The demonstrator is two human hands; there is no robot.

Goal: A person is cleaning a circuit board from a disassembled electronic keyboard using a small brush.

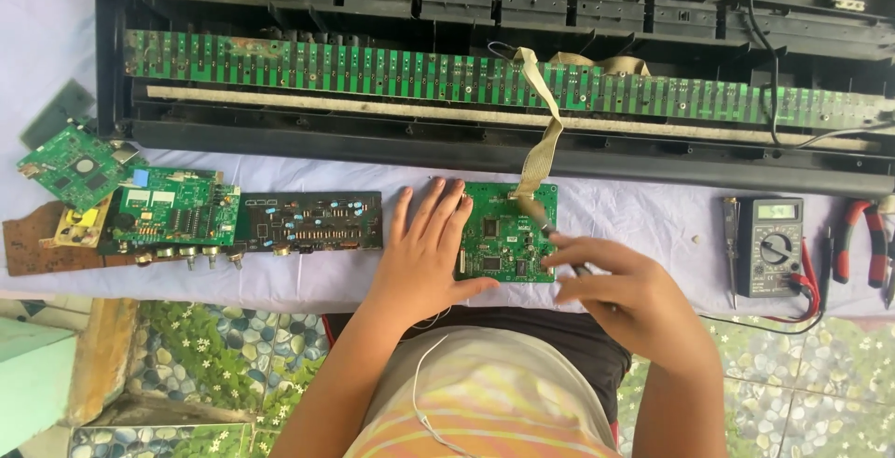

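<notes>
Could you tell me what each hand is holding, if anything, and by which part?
The right hand pinches a thin tool by its rear end. The left hand holds nothing; it rests flat on the green circuit board.

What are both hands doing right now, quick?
Left hand: open, flat on the green circuit board.
Right hand: closed around a thin tool touching the board.

Striped orange-yellow shirt, dark shorts, bare forearms
</notes>
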